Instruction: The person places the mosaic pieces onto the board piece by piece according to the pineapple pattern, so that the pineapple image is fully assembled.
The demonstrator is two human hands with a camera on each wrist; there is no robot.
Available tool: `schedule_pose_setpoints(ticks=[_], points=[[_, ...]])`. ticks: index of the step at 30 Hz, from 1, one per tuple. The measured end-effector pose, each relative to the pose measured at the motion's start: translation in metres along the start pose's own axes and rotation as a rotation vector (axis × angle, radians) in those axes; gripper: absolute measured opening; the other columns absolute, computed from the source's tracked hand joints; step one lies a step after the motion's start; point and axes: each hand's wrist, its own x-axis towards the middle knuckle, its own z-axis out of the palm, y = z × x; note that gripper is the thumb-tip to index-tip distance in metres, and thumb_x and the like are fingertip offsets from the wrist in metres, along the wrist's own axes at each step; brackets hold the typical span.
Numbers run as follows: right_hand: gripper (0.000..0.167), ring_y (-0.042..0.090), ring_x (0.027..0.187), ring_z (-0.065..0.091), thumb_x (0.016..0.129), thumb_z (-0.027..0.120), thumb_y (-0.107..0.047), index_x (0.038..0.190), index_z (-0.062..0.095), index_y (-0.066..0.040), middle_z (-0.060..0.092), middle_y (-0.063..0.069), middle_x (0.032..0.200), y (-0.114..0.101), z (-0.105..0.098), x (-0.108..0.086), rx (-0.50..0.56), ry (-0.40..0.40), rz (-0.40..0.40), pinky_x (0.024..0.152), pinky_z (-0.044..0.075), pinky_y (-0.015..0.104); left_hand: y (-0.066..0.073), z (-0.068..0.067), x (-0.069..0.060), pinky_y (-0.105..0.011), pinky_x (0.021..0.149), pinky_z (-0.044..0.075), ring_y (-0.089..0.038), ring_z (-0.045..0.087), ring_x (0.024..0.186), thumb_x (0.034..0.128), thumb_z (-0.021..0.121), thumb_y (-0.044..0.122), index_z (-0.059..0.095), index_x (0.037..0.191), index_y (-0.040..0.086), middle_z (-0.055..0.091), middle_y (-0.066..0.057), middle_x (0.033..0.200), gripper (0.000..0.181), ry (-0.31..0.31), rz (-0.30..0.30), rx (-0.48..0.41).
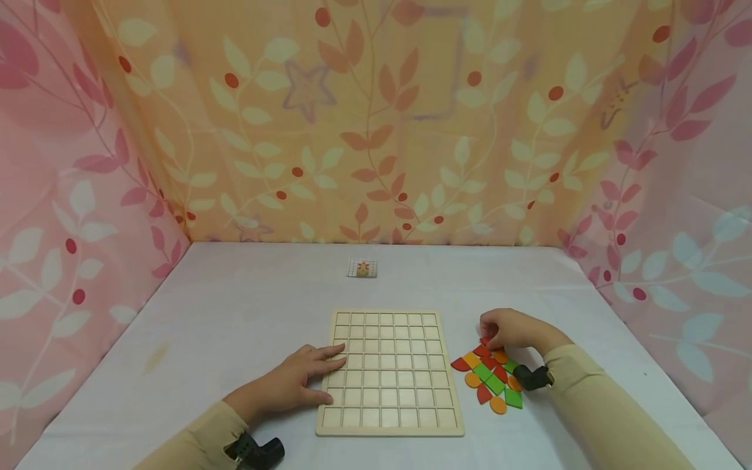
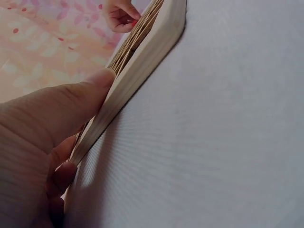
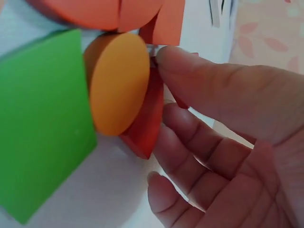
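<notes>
- Nearest the lens, two beige sleeves point(image 1: 611, 408) come in along the bottom, a black device point(image 1: 255, 452) strapped at each wrist.
- Over on the left, the left hand point(image 1: 294, 378) lies on the left edge of a pale wooden board point(image 1: 390, 431) with grooved square cells, forefinger straight out over the grid, thumb against the rim, gripping nothing.
- Across to the right hand point(image 1: 519, 328), and it's a pinch: thumb and fingertips on a small red flat piece point(image 3: 180, 97) at the far end of the cluster; whether that piece is clear of the cloth, I cannot tell.
- Packed close below that hand, just beside the board's right edge: green four-sided pieces point(image 1: 495, 385), flat orange discs point(image 1: 498, 405), curved-edged red pieces point(image 1: 484, 393) and a yellow-orange square point(image 1: 471, 359), several touching.
- Close in from the right wrist, one orange disc stands out between a green piece and the fingers, red just beside it.
- Beyond the board, a small gridded card point(image 1: 362, 267) with a coloured figure lies on the white cloth point(image 1: 247, 294).
- Behind it all, a leafy yellow-orange curtain point(image 1: 382, 163), flanked by pink ones point(image 1: 41, 196).
</notes>
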Motion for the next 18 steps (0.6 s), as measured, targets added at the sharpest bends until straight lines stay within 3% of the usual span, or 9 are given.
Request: schedule_pose_setpoints(ticks=[7, 18], points=[[0.018, 0.016, 0.068, 0.047, 0.075, 0.073, -0.008, 0.074, 0.056, -0.014, 0.052, 0.0, 0.067, 0.0, -0.002, -0.001, -0.015, -0.002, -0.034, 0.064, 0.042, 0.03, 0.0, 0.0, 0.0, -0.035, 0.09, 0.031, -0.007, 0.036, 0.106, 0.078, 0.06, 0.056, 0.043, 0.138, 0.023, 0.029, 0.006, 0.148, 0.071, -0.008, -0.01, 0.005], [0.012, 0.018, 0.067, 0.051, 0.08, 0.068, -0.007, 0.075, 0.058, -0.012, 0.057, 0.002, 0.069, -0.018, -0.016, 0.007, 0.106, 0.035, -0.092, 0.063, 0.044, 0.031, 0.004, -0.003, -0.001, -0.035, 0.091, 0.031, -0.007, 0.036, 0.107, 0.0781, 0.06, 0.056, 0.042, 0.138, 0.023, 0.028, 0.006, 0.148, 0.07, -0.023, -0.028, 0.002]])
